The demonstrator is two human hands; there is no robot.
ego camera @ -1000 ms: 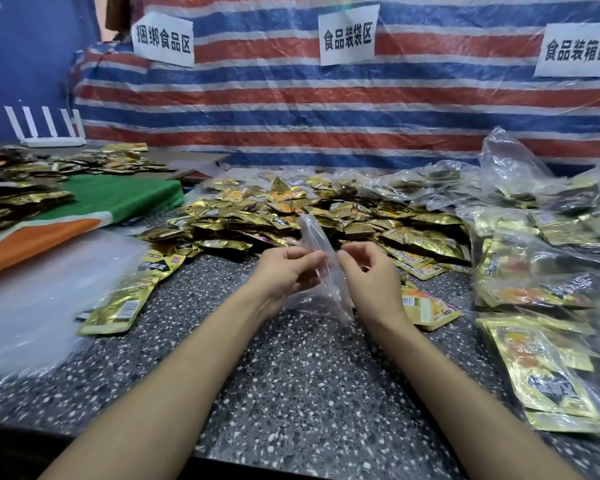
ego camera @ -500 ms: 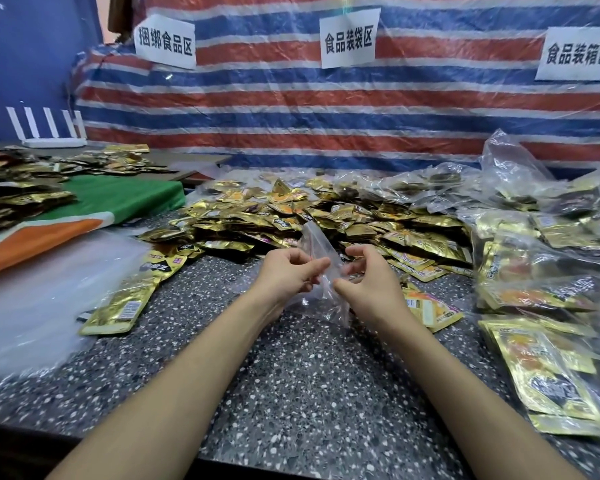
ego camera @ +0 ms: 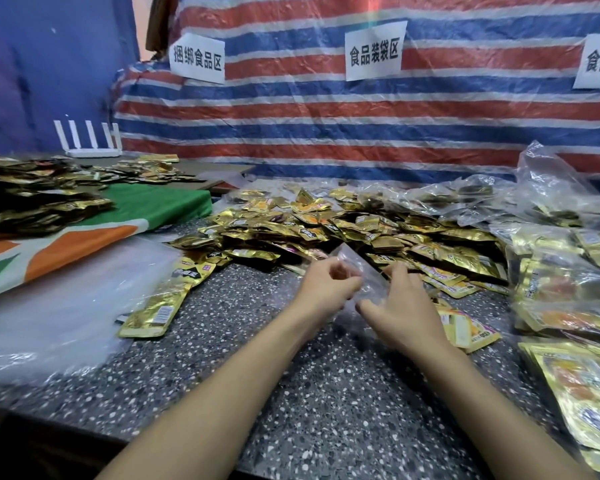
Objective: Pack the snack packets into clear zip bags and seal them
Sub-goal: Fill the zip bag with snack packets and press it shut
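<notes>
An empty clear zip bag (ego camera: pixel 364 271) stands between my hands over the speckled table (ego camera: pixel 326 393). My left hand (ego camera: pixel 326 289) pinches its upper left edge with curled fingers. My right hand (ego camera: pixel 400 306) holds its right side, thumb on the plastic and fingers behind it. Just beyond the hands lies a big heap of gold snack packets (ego camera: pixel 343 226). One gold packet (ego camera: pixel 465 329) lies beside my right wrist, and a longer gold packet (ego camera: pixel 153 310) lies to the left.
Filled clear bags of packets (ego camera: pixel 565 271) pile up at the right. A stack of flat clear bags (ego camera: pixel 56 306) lies at the left, behind it a green and orange cloth (ego camera: pixel 84 244) with more packets. A striped tarp with paper signs forms the back wall.
The bag's top has sunk lower between my hands. My right hand slid down and forward along its right side. My left hand stayed pinching the edge.
</notes>
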